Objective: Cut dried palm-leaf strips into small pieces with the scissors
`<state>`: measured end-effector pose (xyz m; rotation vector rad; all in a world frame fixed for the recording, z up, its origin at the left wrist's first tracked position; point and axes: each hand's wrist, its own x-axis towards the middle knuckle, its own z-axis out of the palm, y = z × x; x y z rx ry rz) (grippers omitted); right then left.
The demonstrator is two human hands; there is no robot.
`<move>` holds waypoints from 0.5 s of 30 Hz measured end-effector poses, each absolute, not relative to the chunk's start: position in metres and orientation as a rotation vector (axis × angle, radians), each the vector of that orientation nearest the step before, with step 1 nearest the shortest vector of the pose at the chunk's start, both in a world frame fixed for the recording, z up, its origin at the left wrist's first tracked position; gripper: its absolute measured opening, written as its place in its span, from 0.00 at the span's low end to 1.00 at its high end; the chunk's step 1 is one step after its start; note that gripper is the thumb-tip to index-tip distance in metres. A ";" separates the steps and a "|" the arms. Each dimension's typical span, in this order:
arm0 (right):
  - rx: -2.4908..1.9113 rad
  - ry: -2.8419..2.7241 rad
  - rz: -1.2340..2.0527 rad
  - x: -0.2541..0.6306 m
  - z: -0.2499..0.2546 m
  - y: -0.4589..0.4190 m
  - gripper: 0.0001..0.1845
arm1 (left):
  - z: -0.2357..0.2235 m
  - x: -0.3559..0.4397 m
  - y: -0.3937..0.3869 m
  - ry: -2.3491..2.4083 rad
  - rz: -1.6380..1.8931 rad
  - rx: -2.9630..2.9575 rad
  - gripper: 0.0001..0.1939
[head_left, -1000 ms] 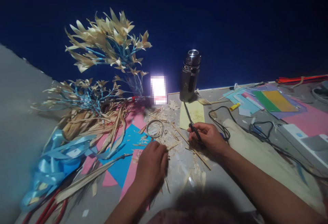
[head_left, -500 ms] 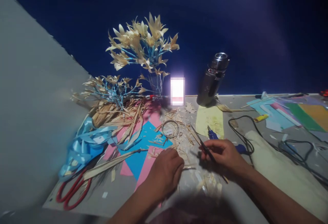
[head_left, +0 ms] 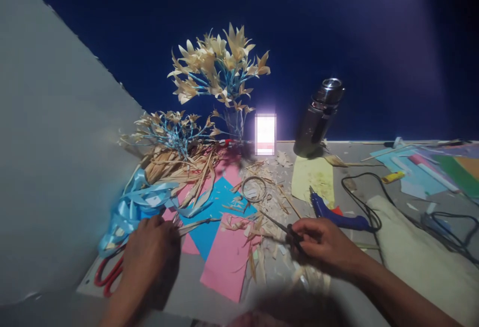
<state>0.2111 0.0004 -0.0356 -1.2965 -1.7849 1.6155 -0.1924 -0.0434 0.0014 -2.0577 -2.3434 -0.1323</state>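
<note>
Grey table w/ husk scraps, dark room — right hand grip clamped on scissors.

Red scissors half hidden under left hand

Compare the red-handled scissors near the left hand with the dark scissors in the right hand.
The red-handled scissors lie flat on the table, partly under the left hand; the dark scissors are gripped by the right hand. The red-handled scissors show only their handle loops; the dark scissors show thin blades pointing left over husk scraps. The red-handled scissors look larger.
</note>
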 end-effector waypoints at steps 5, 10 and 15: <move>-1.278 -1.899 1.456 0.210 -0.037 0.002 0.15 | 0.026 -0.192 -0.045 -2.369 -0.421 -1.749 0.09; -1.191 -2.273 1.192 0.202 -0.037 -0.006 0.14 | 0.053 -0.141 -0.034 -2.458 -1.851 -1.312 0.18; -1.220 -2.475 1.123 0.195 -0.034 -0.013 0.13 | 0.035 -0.062 -0.015 -2.954 -2.264 -1.911 0.19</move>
